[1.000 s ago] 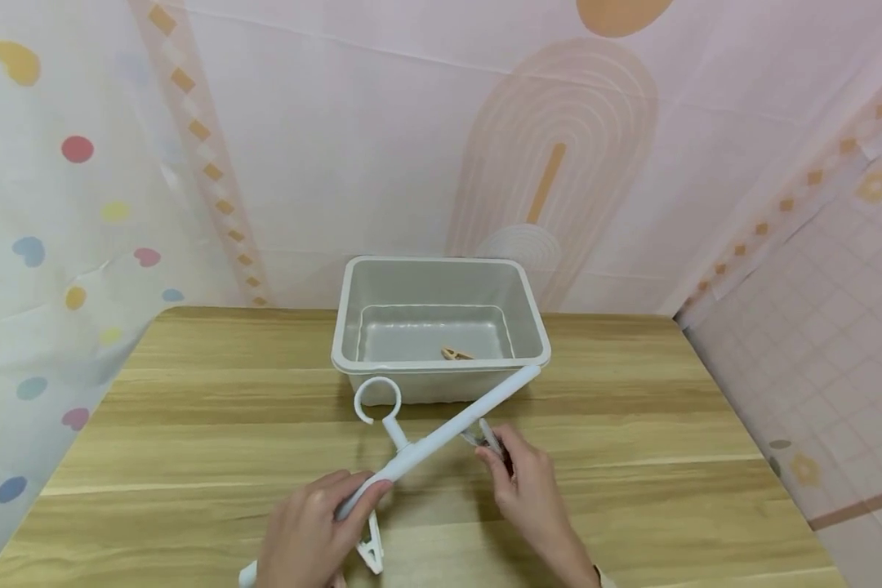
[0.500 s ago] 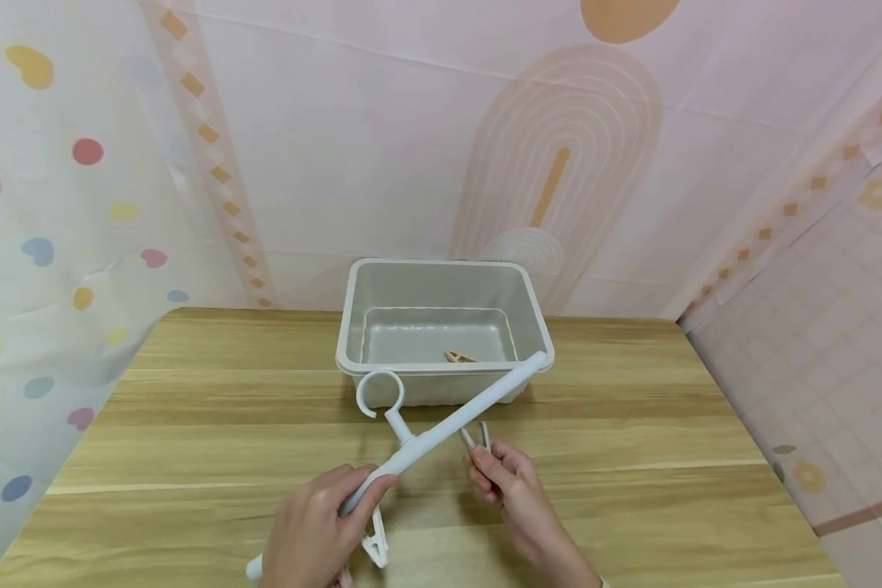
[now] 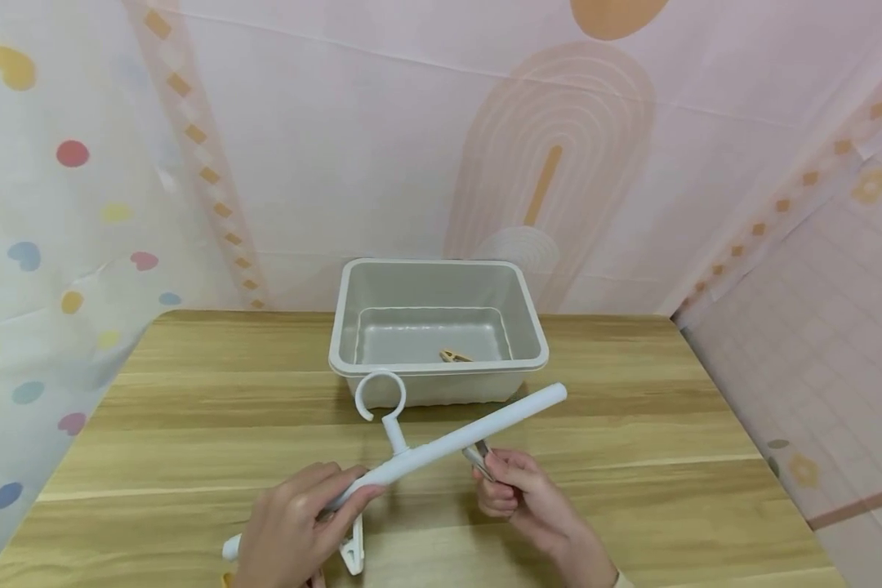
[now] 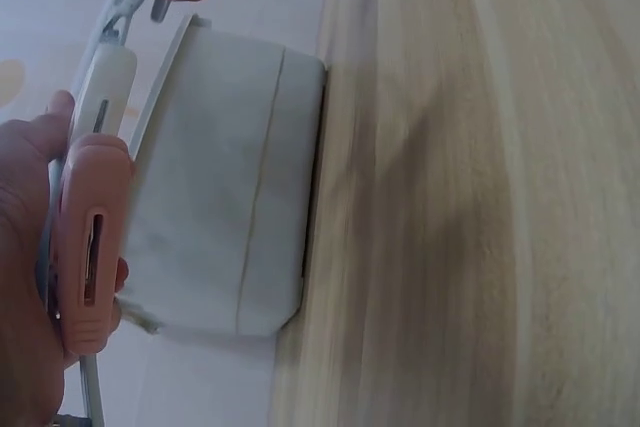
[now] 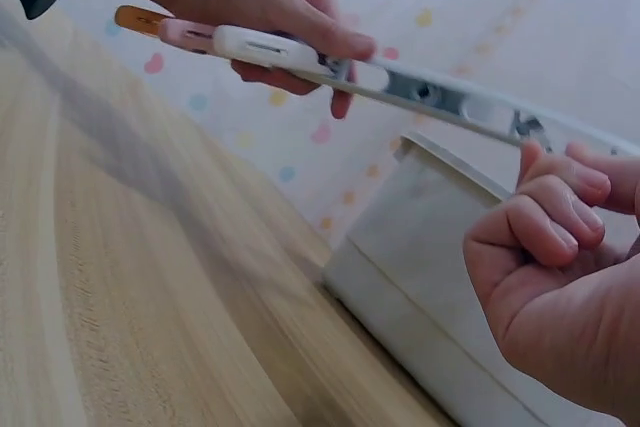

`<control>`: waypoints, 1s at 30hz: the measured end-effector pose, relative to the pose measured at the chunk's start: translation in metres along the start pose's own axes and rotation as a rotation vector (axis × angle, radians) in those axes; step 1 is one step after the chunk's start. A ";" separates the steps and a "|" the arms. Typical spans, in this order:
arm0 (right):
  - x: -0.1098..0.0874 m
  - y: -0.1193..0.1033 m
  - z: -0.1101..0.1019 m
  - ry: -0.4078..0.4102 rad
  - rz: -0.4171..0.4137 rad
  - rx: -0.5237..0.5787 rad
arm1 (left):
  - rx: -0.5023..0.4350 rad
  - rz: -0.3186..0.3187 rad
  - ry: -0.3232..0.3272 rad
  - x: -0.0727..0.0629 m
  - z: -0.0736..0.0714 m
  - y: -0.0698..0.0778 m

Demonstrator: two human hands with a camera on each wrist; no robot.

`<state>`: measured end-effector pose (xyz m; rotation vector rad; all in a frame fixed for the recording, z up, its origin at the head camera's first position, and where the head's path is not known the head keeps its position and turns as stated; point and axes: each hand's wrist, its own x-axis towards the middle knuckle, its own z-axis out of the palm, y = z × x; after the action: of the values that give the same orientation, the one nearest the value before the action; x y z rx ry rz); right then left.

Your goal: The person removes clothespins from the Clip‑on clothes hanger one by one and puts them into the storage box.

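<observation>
My left hand [image 3: 290, 523] grips a white bar hanger [image 3: 485, 425] by its left part, with the open ring hook standing up. Under the bar hang a white clothespin [image 3: 353, 549], a pink clothespin [image 4: 92, 247] and an orange clothespin [image 5: 140, 19], lined up in the right wrist view. Below the bar's right half, my right hand [image 3: 525, 494] pinches a grey clothespin [image 3: 478, 459] between thumb and fingers. Its tips are close to the underside of the bar; whether they touch or hook on is hard to tell.
A light grey plastic bin [image 3: 426, 384] stands behind the hanger, near the table's back edge. One tan clothespin [image 3: 454, 356] lies inside it. The wood-grain table [image 3: 669, 457] meets printed cloth [image 3: 338, 163] at the back.
The bar's right end has come down and to the right, away from the bin's rim. My right hand has turned the grey clothespin, which went below the bar and is back near its underside.
</observation>
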<state>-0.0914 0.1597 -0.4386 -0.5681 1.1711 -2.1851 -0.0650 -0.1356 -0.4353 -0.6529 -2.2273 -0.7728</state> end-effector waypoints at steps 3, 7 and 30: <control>-0.002 0.000 -0.004 -0.073 0.000 0.024 | -0.038 0.025 0.010 -0.001 -0.001 -0.002; -0.003 0.001 -0.006 -0.136 0.000 0.034 | -0.081 0.065 0.027 -0.002 -0.001 -0.006; 0.007 0.020 0.024 0.331 -0.221 -0.222 | -0.063 -0.029 0.042 0.000 0.008 0.006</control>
<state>-0.0752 0.1318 -0.4427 -0.4541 1.6065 -2.4183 -0.0643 -0.1258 -0.4379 -0.6299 -2.1868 -0.8670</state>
